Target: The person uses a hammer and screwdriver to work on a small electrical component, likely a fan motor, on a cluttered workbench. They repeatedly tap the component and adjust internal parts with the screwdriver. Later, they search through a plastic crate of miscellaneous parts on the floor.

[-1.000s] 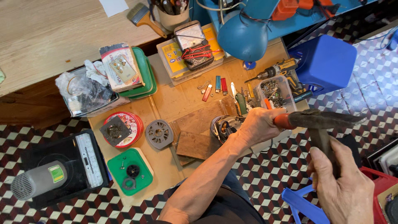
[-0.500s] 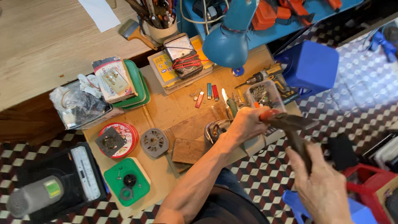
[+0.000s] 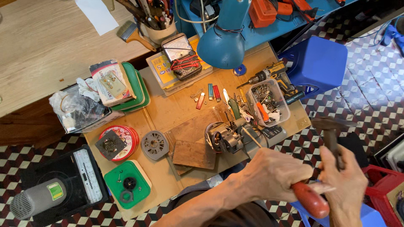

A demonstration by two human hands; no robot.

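Left hand [image 3: 269, 176], now drawn back off the bench [image 3: 176, 113], grips a red-handled screwdriver [image 3: 309, 199]; right hand [image 3: 345, 185] grips a hammer [image 3: 330, 130]. Motor [image 3: 225, 136] lies released on the bench.

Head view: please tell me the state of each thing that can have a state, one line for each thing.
Left hand: closed on the red-handled screwdriver.
Right hand: gripping the hammer, head raised.
Small motor: casing open, windings visible, lying on the low table.
Clear parts box: lid off, full of small parts.
Desk lamp: shade pointing down; lit or not, unclear.
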